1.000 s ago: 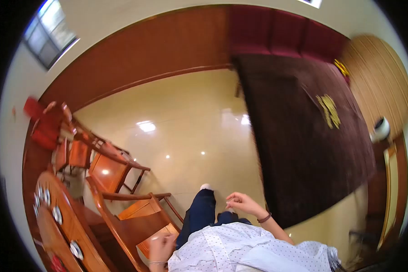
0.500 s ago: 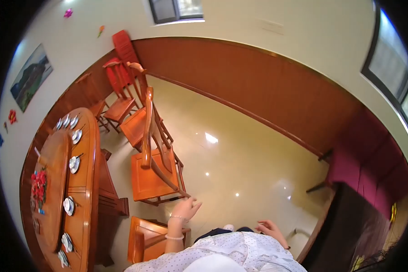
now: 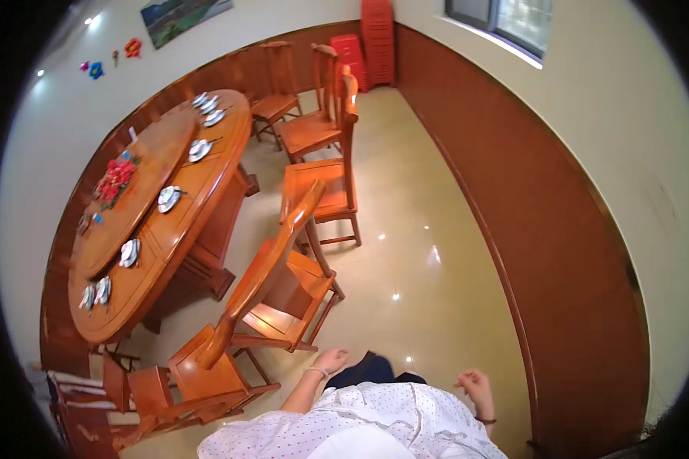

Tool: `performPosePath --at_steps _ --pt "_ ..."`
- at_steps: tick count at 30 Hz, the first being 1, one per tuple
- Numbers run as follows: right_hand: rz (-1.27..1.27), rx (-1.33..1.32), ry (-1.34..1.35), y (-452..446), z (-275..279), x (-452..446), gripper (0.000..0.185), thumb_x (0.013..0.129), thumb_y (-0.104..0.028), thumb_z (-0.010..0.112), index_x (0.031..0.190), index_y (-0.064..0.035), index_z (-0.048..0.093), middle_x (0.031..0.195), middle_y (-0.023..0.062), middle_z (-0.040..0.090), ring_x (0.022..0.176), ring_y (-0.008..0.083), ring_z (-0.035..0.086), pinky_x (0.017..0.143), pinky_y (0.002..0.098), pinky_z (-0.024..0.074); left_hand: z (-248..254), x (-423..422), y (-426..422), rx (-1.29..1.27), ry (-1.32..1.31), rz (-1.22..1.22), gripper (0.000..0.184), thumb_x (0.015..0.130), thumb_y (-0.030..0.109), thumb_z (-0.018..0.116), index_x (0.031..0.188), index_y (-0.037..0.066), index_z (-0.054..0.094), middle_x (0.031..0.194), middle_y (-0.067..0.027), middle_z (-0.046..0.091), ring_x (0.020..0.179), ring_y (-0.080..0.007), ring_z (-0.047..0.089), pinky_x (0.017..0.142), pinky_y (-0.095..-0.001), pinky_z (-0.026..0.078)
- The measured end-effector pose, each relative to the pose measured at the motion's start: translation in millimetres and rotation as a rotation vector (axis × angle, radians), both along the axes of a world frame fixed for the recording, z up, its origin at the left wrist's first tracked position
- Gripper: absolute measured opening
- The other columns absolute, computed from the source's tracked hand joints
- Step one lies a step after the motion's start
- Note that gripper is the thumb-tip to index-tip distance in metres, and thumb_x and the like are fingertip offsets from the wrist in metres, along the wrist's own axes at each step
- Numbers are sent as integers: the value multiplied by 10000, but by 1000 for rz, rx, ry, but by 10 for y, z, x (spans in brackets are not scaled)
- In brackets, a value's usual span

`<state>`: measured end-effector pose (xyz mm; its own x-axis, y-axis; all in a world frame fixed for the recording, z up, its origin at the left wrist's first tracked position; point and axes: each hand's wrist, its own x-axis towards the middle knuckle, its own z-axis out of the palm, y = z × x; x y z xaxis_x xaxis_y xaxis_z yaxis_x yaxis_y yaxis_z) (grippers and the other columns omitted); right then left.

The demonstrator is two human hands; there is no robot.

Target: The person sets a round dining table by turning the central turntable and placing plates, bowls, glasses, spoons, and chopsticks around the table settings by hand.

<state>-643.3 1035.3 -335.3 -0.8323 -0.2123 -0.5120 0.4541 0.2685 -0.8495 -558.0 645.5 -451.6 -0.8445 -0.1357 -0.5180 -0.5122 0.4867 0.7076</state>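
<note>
My left hand (image 3: 331,359) hangs low beside a wooden chair (image 3: 287,294), a little apart from it. Its fingers are loosely stretched out and nothing shows in them; a bracelet circles the wrist. On the other side of my body, my right hand (image 3: 476,385) is held over the floor with loosely bent fingers, apart from each other and free of any object. A dark band is on that wrist. Closest to my left arm stands another wooden chair (image 3: 210,367).
A round wooden table (image 3: 199,222) carries a turntable (image 3: 149,172), red flowers (image 3: 116,182) and several place settings (image 3: 169,199). More chairs (image 3: 325,187) stand along it. Red stacked stools (image 3: 378,46) are in the far corner. Wood panelling (image 3: 528,206) runs along the right wall; shiny tiled floor (image 3: 413,229) lies between.
My view has swung left and moved forward along the chairs; the purple seats have left the view. My right fingers are more bent than before. Both hands stay free of objects.
</note>
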Motion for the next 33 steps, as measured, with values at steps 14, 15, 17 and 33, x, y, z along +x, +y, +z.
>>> performPosePath --at_steps 14,15,17,33 --pt "236 -94 -69 -1176 180 -4982 146 834 -131 585 806 4 541 657 18 559 580 74 529 527 199 414 -1593 -2064 -322 201 -220 609 339 805 306 498 1020 63 594 977 -117 619 842 -246 585 733 -380 453" --pt "243 -89 -72 -1297 278 -5270 146 834 -131 585 806 4 541 657 18 559 580 74 529 527 199 414 -1663 -2596 -397 238 -212 618 352 808 314 497 1037 63 591 987 -115 619 854 -243 585 745 -374 454" --pt "319 -47 -142 -1549 433 -5827 145 838 -131 584 843 8 542 670 14 558 592 61 510 531 194 401 -1702 -4096 -588 304 -208 632 381 814 329 495 1071 63 586 1006 -111 618 879 -237 585 770 -361 456" --pt "597 -99 251 -4850 502 -12400 158 832 -134 577 854 17 538 731 38 588 697 91 547 641 224 427 -778 -9233 -2950 270 -316 965 414 848 390 520 1102 63 533 971 -82 624 801 -155 588 639 -270 458"
